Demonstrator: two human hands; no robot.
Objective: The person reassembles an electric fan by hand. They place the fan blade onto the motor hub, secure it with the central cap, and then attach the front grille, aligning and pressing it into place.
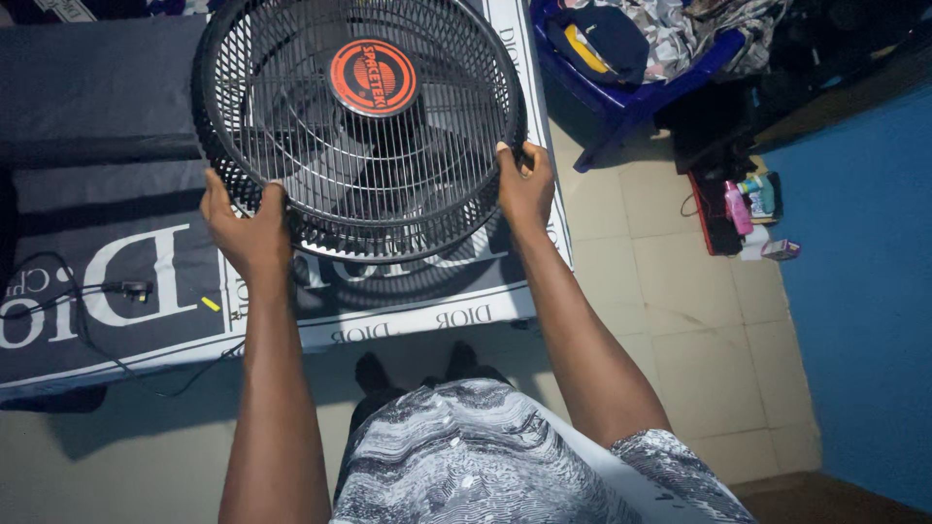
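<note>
I hold a round black fan cage (291, 126) with a red and black centre badge (373, 78) up above a dark printed mat. My left hand (243, 228) grips the cage's lower left rim. My right hand (525, 184) grips its right rim. Grey fan blades show through the wire grille. Both arms are stretched forward, and the cage casts a shadow on the mat below.
The dark mat (126, 281) with a white border lies on a tiled floor (699, 320). A black cable and plug (131, 289) rest on the mat at left. A blue chair (621, 87) piled with clothes stands at upper right, bottles (748, 199) beside a blue wall.
</note>
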